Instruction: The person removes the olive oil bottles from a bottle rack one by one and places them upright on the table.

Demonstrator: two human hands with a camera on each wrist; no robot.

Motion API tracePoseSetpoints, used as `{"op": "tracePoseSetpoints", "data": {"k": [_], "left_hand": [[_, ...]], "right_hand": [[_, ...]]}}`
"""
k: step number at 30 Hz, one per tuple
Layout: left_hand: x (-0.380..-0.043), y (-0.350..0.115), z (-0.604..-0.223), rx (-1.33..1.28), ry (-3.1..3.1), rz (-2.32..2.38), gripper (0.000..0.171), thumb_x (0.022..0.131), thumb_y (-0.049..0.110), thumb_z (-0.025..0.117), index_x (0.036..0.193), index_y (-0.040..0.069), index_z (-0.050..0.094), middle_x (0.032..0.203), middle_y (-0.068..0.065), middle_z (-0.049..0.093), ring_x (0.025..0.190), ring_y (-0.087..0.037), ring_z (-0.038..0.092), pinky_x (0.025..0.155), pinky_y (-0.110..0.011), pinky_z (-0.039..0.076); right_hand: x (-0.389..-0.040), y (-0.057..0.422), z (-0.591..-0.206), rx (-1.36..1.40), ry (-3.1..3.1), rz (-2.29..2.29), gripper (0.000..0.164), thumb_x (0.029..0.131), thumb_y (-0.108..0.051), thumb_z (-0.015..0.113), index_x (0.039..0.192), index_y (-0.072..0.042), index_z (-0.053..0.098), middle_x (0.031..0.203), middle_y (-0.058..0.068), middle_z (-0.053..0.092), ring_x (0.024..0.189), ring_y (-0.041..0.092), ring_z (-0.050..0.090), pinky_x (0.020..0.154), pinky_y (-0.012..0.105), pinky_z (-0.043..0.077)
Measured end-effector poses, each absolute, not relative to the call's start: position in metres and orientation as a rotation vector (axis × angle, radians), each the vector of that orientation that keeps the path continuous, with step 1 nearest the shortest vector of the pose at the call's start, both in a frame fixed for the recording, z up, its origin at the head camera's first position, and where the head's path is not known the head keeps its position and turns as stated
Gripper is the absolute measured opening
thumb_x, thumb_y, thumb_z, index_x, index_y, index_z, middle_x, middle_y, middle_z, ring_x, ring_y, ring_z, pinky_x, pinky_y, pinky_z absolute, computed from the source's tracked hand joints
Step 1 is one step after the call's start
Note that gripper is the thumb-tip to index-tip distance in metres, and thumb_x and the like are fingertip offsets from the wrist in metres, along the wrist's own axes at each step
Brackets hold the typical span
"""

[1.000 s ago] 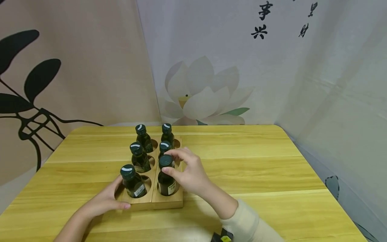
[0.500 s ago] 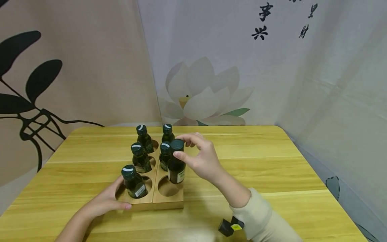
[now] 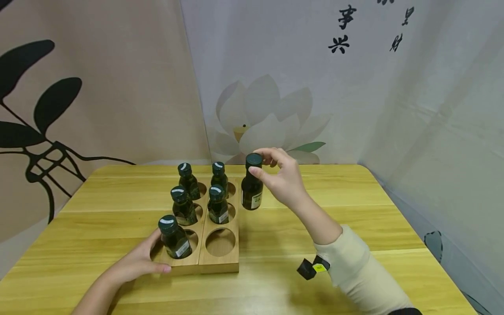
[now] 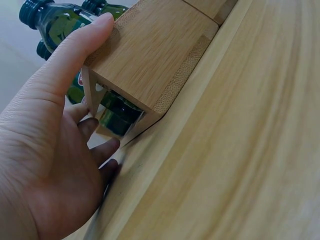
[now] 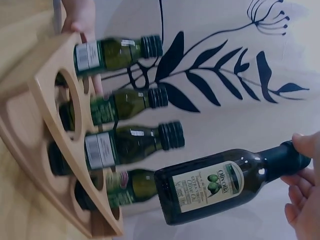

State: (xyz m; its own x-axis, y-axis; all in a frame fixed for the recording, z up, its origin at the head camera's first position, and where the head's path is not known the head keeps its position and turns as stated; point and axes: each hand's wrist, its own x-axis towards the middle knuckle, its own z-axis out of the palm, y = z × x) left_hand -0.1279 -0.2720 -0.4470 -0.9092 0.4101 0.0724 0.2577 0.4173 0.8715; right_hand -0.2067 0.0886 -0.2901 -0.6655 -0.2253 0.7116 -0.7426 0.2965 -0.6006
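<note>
My right hand [image 3: 282, 177] pinches a dark olive oil bottle [image 3: 252, 189] by its cap, holding it upright in the air just right of the rack. In the right wrist view the label of this olive oil bottle [image 5: 207, 186] faces the camera. The wooden rack [image 3: 218, 267] has two side-by-side rows of round holes. Several similar green bottles with dark caps stand in it, among them a front left bottle [image 3: 175, 238]. The front right hole [image 3: 220, 243] is bare. My left hand [image 3: 135, 260] grips the rack's front left corner, thumb on its front face, fingers along the side.
The rack stands on a yellow wood-grain table [image 3: 334, 210]. Behind it hangs a pale cloth backdrop [image 3: 275, 52] printed with a lotus and leaves. A small black device [image 3: 313, 267] with a yellow tag sits at my right sleeve [image 3: 354, 258].
My right hand has lifted the olive oil bottle out of the front right hole and carried it up, away and to the right. The left hand stays on the rack.
</note>
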Motion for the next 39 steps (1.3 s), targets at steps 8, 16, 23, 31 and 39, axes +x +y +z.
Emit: {"op": "tracePoseSetpoints", "data": {"k": [8, 16, 23, 31, 39], "left_hand": [[-0.128, -0.272, -0.447, 0.602, 2.507, 1.507, 0.104, 0.073, 0.013, 0.08, 0.151, -0.002, 0.014, 0.149, -0.035, 0.019, 0.133, -0.057, 0.014, 0.099, -0.072, 0.013], [-0.128, -0.273, -0.448, 0.638, 2.531, 1.498, 0.101, 0.073, 0.013, 0.08, 0.151, 0.002, 0.018, 0.148, -0.033, 0.025, 0.133, -0.055, 0.02, 0.106, -0.029, 0.025], [-0.127, -0.273, -0.447, 0.632, 2.525, 1.501, 0.101, 0.073, 0.014, 0.08, 0.152, 0.002, 0.018, 0.149, -0.033, 0.023, 0.134, -0.054, 0.017, 0.107, -0.049, 0.022], [-0.126, -0.272, -0.445, 0.621, 2.525, 1.5, 0.101, 0.072, 0.012, 0.08, 0.151, 0.002, 0.018, 0.149, -0.032, 0.024, 0.134, -0.054, 0.018, 0.103, -0.059, 0.019], [-0.127, -0.273, -0.448, 0.652, 2.524, 1.516, 0.1, 0.072, 0.011, 0.08, 0.151, 0.003, 0.02, 0.148, -0.032, 0.026, 0.134, -0.054, 0.019, 0.107, -0.031, 0.023]], "right_hand": [[-0.231, 0.092, -0.283, 0.727, -2.12, 1.346, 0.027, 0.081, -0.01, 0.077, 0.106, -0.002, 0.069, 0.087, 0.007, 0.062, 0.08, 0.024, 0.05, 0.072, 0.037, 0.043], [-0.252, 0.092, -0.286, 0.61, -2.208, 1.34, 0.028, 0.084, -0.016, 0.075, 0.109, -0.004, 0.068, 0.09, 0.006, 0.059, 0.084, 0.028, 0.051, 0.072, 0.034, 0.042], [-0.267, 0.089, -0.3, 0.544, -2.252, 1.354, 0.029, 0.085, -0.02, 0.075, 0.109, -0.007, 0.067, 0.09, 0.008, 0.056, 0.082, 0.023, 0.048, 0.07, 0.033, 0.04], [-0.278, 0.084, -0.327, 0.488, -2.306, 1.389, 0.03, 0.085, -0.022, 0.074, 0.111, -0.007, 0.067, 0.09, 0.006, 0.056, 0.083, 0.022, 0.048, 0.069, 0.034, 0.039], [-0.282, 0.082, -0.35, 0.417, -2.335, 1.441, 0.03, 0.085, -0.021, 0.075, 0.11, -0.008, 0.066, 0.093, 0.008, 0.058, 0.086, 0.021, 0.051, 0.076, 0.036, 0.044]]}}
